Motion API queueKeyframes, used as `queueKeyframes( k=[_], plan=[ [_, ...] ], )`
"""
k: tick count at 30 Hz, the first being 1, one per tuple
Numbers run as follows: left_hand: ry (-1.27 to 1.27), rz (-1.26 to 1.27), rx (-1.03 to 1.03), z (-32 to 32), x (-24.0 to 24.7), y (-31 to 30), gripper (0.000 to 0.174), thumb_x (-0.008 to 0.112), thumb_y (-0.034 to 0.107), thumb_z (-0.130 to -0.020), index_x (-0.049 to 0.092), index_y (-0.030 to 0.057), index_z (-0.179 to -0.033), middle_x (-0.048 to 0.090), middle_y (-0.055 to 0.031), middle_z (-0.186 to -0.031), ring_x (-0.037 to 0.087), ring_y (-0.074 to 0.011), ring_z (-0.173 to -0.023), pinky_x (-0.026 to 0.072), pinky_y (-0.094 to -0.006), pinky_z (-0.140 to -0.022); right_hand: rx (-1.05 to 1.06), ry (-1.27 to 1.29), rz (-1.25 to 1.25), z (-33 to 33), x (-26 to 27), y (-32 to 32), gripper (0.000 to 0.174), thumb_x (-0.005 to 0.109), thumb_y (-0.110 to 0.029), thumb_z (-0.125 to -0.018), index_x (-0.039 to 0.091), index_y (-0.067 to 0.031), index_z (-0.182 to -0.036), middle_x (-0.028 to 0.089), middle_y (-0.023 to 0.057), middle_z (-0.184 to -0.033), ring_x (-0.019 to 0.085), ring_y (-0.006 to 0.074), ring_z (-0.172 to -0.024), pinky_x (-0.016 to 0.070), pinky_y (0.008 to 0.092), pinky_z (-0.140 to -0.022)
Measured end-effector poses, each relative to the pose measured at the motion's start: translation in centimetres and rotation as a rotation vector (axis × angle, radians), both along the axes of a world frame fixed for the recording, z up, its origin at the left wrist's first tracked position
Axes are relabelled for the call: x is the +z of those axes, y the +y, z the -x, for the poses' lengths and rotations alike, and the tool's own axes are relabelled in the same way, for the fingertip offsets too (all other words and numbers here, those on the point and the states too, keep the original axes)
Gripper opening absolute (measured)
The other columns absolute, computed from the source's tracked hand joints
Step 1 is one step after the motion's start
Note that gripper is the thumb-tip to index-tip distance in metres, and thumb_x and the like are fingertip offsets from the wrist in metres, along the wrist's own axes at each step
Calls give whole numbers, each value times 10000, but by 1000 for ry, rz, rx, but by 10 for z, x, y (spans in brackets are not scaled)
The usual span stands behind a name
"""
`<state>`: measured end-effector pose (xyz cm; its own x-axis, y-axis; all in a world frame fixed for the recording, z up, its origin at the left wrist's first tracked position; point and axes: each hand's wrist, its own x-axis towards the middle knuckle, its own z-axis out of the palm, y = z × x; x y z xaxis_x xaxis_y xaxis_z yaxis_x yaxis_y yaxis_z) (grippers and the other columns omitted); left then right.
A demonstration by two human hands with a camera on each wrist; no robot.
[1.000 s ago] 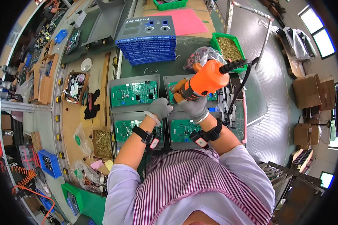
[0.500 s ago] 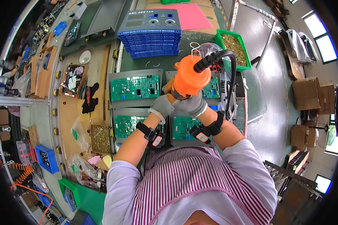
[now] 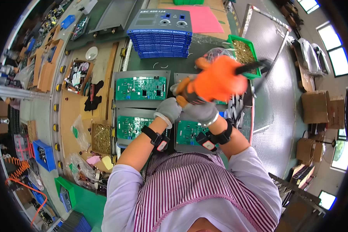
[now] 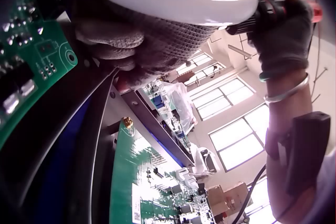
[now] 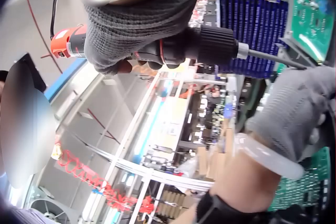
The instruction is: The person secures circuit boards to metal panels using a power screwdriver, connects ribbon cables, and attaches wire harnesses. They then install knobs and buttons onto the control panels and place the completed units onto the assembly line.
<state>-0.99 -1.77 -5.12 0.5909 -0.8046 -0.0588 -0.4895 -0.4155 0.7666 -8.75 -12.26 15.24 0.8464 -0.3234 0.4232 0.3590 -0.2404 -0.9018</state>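
My gloved right hand (image 3: 202, 112) grips an orange and black electric screwdriver (image 3: 220, 79), blurred in the head view. Its metal bit (image 5: 273, 58) runs to the fingers of my gloved left hand (image 3: 169, 109). Those fingers are curled beside the panel edges (image 4: 107, 85); I cannot tell what they hold. Around the hands lie grey panels (image 3: 121, 73) carrying green circuit boards: one at upper left (image 3: 137, 88), one at lower left (image 3: 129, 127), one at lower right (image 3: 185, 131). A fourth board (image 3: 221, 102), at upper right, is mostly hidden by the screwdriver and right hand.
A stack of blue-edged machine panels (image 3: 160, 29) stands at the back. Right of it are a plastic bag (image 3: 218, 53) and a green bin (image 3: 241, 50) of small brass-coloured parts. On the left are a tray of screws (image 3: 100, 137) and a red-handled tool (image 3: 92, 92).
The screwdriver's body swung from leaning right to nearly upright, then back to the right. My left hand moved slightly right, up against the screwdriver's front end.
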Motion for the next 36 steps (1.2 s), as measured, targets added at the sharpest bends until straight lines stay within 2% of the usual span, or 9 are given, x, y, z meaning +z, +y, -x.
queueKeyframes(
  k=[3,7,10,15,16,23,24,27,36],
  plan=[
    [93,-351,149,11,112,9,302,576,256,-790,519,7,-949,615,-191,-846,607,-338,-798,477,-419,-691,10,-182,-315,18,25,6,194,624,-3,-714,530,-14,-884,574,75,-759,573,191,-770,458,354,-800],
    [1068,375,262,18,134,61,180,501,168,-866,499,54,-1006,591,-65,-742,557,-145,-589,469,-275,-530,90,-287,-534,56,42,-12,349,672,-325,-762,536,-8,-811,569,103,-725,585,273,-806,465,418,-771],
    [1299,374,313,48,151,95,155,464,156,-898,489,56,-1015,578,-62,-725,541,-117,-547,433,-242,-462,151,-301,-614,78,44,-7,448,627,-450,-778,545,-11,-807,577,128,-698,587,272,-805,465,429,-769],
    [1416,267,218,66,150,107,146,516,213,-886,496,72,-920,526,-35,-680,458,-111,-482,366,-231,-418,198,-222,-643,101,51,17,357,665,-366,-787,534,-36,-833,560,91,-666,578,256,-734,472,385,-720],
    [1438,257,145,64,147,107,148,529,218,-881,500,74,-903,516,-29,-677,442,-108,-480,356,-227,-419,87,-211,-360,101,58,26,356,604,-376,-831,548,-25,-801,575,105,-667,594,276,-732,482,391,-731],
    [1672,338,103,42,137,135,98,563,163,-855,510,81,-849,481,-3,-710,412,-87,-564,349,-203,-495,12,-150,-399,91,44,96,379,607,-378,-832,572,-1,-852,613,149,-761,609,282,-830,486,391,-734],
    [1688,346,80,38,130,144,108,580,171,-855,525,78,-861,496,-3,-717,420,-82,-574,358,-207,-506,147,-250,-626,85,38,103,376,599,-383,-839,569,-8,-840,615,140,-765,607,285,-854,481,379,-740],
    [1757,268,142,33,121,158,114,591,170,-853,536,74,-881,522,-7,-733,455,-83,-586,380,-213,-519,72,-341,-602,80,36,132,236,666,-145,-790,545,10,-919,594,177,-790,563,296,-727,461,373,-668],
    [1712,281,-1,31,122,173,198,578,265,-865,535,73,-870,535,-4,-726,482,-86,-573,403,-223,-514,-33,-241,-495,77,43,164,338,603,-387,-840,529,-57,-826,565,88,-666,568,226,-701,442,328,-583]
  ],
)
